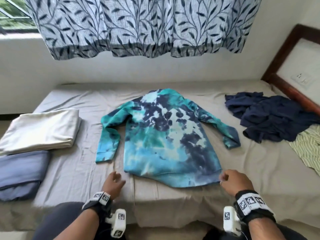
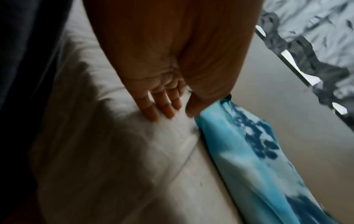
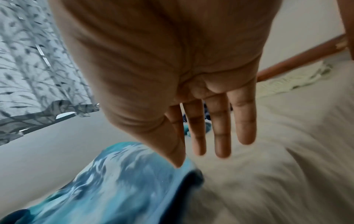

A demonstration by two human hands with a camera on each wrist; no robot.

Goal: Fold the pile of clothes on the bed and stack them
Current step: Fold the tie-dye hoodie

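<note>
A blue and teal tie-dye sweatshirt (image 1: 166, 135) lies flat on the grey bed sheet (image 1: 78, 170), sleeves spread to both sides and hem towards me. My left hand (image 1: 114, 181) hovers just left of the hem's left corner, fingers relaxed and holding nothing. In the left wrist view that hand (image 2: 178, 113) has straight fingers touching the sheet, its thumb beside the sweatshirt (image 2: 249, 151) edge. My right hand (image 1: 232, 179) is at the hem's right corner. The right wrist view shows its fingers (image 3: 220, 136) straight, thumb over the sweatshirt (image 3: 118, 181) edge, gripping nothing.
Folded white cloth (image 1: 41, 129) and folded grey-blue cloth (image 1: 20, 172) sit at the bed's left. A rumpled navy clothes pile (image 1: 270, 118) and a green striped garment (image 1: 310, 149) lie at the right, by the wooden headboard (image 1: 290, 66). A leaf-print curtain (image 1: 138, 23) hangs behind.
</note>
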